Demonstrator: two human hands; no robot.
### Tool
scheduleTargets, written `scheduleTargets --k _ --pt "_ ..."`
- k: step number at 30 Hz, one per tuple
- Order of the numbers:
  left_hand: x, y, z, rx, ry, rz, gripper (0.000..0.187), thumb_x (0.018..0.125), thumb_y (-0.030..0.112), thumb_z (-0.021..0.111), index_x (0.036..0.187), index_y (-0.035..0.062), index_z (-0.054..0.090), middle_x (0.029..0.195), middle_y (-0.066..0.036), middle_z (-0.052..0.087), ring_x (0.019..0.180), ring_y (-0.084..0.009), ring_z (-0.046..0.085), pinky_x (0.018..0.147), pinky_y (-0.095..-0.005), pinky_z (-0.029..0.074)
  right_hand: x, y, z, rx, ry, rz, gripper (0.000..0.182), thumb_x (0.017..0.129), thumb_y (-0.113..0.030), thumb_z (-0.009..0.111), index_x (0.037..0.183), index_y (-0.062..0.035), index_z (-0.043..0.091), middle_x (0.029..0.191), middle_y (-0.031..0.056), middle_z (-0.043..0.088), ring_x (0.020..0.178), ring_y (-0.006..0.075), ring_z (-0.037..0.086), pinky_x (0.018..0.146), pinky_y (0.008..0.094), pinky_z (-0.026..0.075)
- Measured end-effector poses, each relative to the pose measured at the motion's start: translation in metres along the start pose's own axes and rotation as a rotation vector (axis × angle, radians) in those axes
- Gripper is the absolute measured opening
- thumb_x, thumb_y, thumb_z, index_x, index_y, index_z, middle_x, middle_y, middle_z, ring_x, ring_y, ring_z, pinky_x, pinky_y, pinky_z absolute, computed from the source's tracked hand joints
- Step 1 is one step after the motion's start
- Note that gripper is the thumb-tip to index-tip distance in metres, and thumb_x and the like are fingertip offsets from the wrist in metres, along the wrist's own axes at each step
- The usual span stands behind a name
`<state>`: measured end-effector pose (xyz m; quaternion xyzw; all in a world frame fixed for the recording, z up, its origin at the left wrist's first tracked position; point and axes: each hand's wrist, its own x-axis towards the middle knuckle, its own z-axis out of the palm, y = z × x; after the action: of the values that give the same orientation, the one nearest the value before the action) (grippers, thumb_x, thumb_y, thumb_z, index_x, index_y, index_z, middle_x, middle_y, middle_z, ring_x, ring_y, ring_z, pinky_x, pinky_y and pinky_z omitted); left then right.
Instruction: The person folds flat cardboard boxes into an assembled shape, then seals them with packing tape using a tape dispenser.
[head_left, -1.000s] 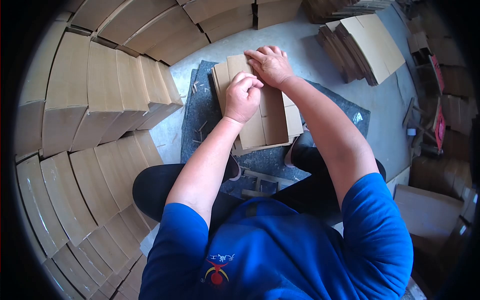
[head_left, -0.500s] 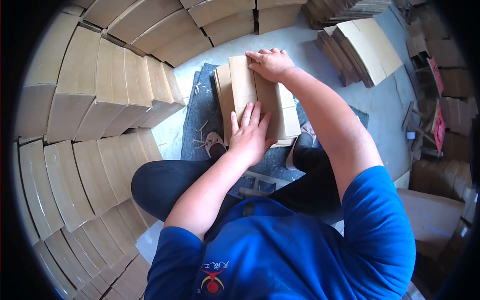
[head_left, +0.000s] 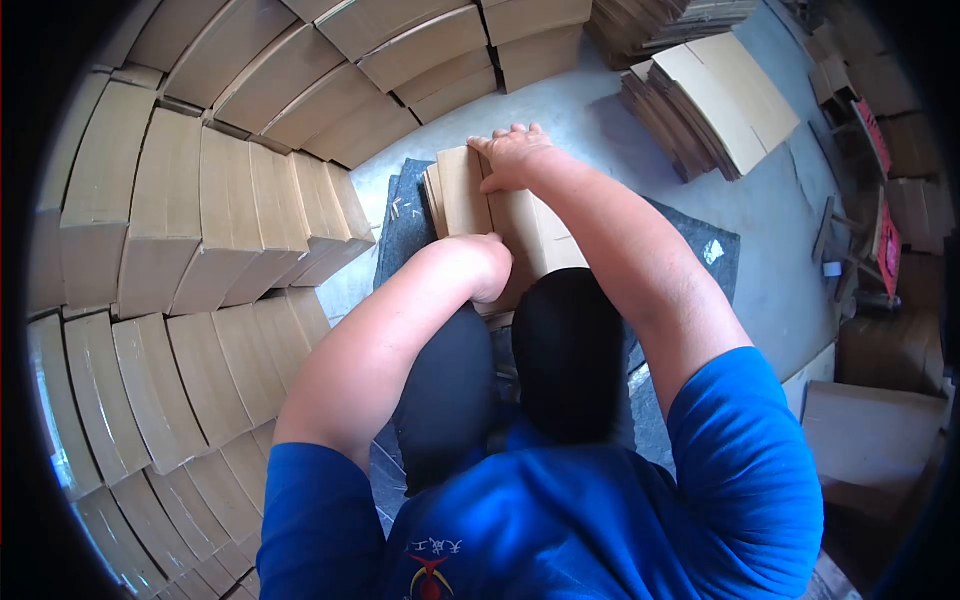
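Pressing hand: right hand (head_left: 512, 155) lies on the far end of the flat cardboard stack (head_left: 470, 200), fingers (head_left: 520, 131) spread flat, gripping nothing.
Left hand: left hand (head_left: 490, 268) at the stack's near edge; its fingers are hidden, so their state cannot be told.
Stack: on the dark mat (head_left: 405, 225) on the floor, beneath both sets of fingers.
Left of the fingers: rows of folded boxes (head_left: 230, 215).

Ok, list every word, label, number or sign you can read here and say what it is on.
Blue shirt: a red and yellow emblem with a few small characters above it, too small and blurred to read.
Red items at the right edge: possibly printed, too blurred to read.
Flat cardboard stack under the left hand and right hand: no print visible.
Surrounding cardboard bundles: no print visible.
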<state>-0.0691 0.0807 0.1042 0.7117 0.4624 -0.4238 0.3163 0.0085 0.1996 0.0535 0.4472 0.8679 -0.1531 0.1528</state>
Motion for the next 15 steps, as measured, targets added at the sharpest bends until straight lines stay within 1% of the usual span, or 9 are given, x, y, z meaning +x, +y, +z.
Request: scheduleTargets --k 2,4,5,6,7,10,12,13,15 --pt "-0.002 -0.001 0.001 0.006 0.037 0.026 0.053 0.086 0.003 0.053 0.139 0.0081 0.057 0.156 -0.019 0.036 0.131 -0.0352 0.052 0.109 -0.0381 0.044 -0.001 0.000 0.004 0.048 0.021 -0.003 0.083 0.078 -0.055 0.078 0.149 -0.0276 0.044 0.145 0.0069 0.054 0.136 0.0281 0.046 0.111 0.0464 0.035" --pt "-0.001 -0.005 0.011 -0.014 0.165 0.079 0.045 0.091 0.009 0.052 0.136 0.0055 0.058 0.149 -0.026 0.042 0.124 -0.0389 0.056 0.106 -0.0408 0.047 0.003 0.006 0.009 0.100 0.050 -0.004 0.082 0.075 -0.053 0.081 0.146 -0.0273 0.049 0.142 0.0067 0.055 0.137 0.0286 0.045 0.110 0.0466 0.034" --pt "-0.002 0.000 0.009 0.001 0.179 0.067 0.045 0.088 0.002 0.050 0.133 0.0069 0.059 0.144 -0.022 0.045 0.123 -0.0371 0.058 0.103 -0.0414 0.049 0.000 0.011 0.012 0.145 0.088 -0.027 0.080 0.075 -0.052 0.081 0.144 -0.0266 0.051 0.142 0.0074 0.056 0.137 0.0288 0.045 0.111 0.0472 0.033" --pt "-0.005 0.004 0.005 -0.020 0.186 0.056 0.051 0.088 0.000 0.049 0.138 0.0076 0.055 0.143 -0.024 0.045 0.121 -0.0373 0.059 0.101 -0.0437 0.050 -0.001 0.015 0.017 0.231 0.101 -0.049 0.078 0.075 -0.049 0.081 0.144 -0.0261 0.052 0.144 0.0082 0.054 0.138 0.0297 0.043 0.113 0.0488 0.031" --pt "-0.005 0.007 0.005 0.000 0.230 0.074 0.056 0.087 -0.002 0.047 0.142 0.0088 0.051 0.137 -0.026 0.047 0.118 -0.0379 0.060 0.101 -0.0457 0.050 -0.005 0.019 0.023 0.255 0.146 -0.065 0.080 0.078 -0.047 0.079 0.148 -0.0247 0.047 0.148 0.0085 0.049 0.140 0.0287 0.040 0.116 0.0488 0.030" --pt "-0.001 0.015 0.001 0.013 0.200 0.047 0.053 0.089 0.000 0.049 0.141 0.0070 0.053 0.130 -0.027 0.050 0.114 -0.0402 0.061 0.100 -0.0453 0.050 -0.028 0.037 0.064 0.761 0.505 -0.060 0.074 0.085 -0.040 0.074 0.149 -0.0187 0.044 0.150 0.0128 0.045 0.141 0.0327 0.037 0.117 0.0506 0.028" --pt "-0.002 0.018 -0.001 -0.002 0.227 0.063 0.050 0.089 0.001 0.050 0.139 0.0043 0.055 0.126 -0.026 0.051 0.115 -0.0400 0.060 0.099 -0.0451 0.050 -0.056 0.068 0.103 0.920 0.633 0.052 0.071 0.087 -0.035 0.072 0.148 -0.0133 0.043 0.148 0.0164 0.047 0.137 0.0372 0.041 0.116 0.0513 0.030" --pt "-0.002 0.019 -0.001 -0.005 0.249 0.071 0.050 0.089 0.001 0.050 0.138 0.0032 0.055 0.125 -0.026 0.052 0.116 -0.0403 0.059 0.098 -0.0452 0.050 -0.075 0.090 0.130 0.908 0.740 0.147 0.066 0.088 -0.030 0.070 0.145 -0.0086 0.045 0.143 0.0202 0.051 0.131 0.0391 0.047 0.112 0.0482 0.037" --pt "-0.004 0.019 0.001 -0.013 0.261 0.077 0.049 0.089 0.001 0.050 0.137 0.0020 0.055 0.124 -0.026 0.052 0.118 -0.0405 0.058 0.098 -0.0453 0.051 -0.120 0.129 0.197 0.807 0.866 0.528 0.051 0.088 -0.025 0.069 0.132 -0.0035 0.056 0.127 0.0222 0.060 0.120 0.0374 0.055 0.103 0.0432 0.045"
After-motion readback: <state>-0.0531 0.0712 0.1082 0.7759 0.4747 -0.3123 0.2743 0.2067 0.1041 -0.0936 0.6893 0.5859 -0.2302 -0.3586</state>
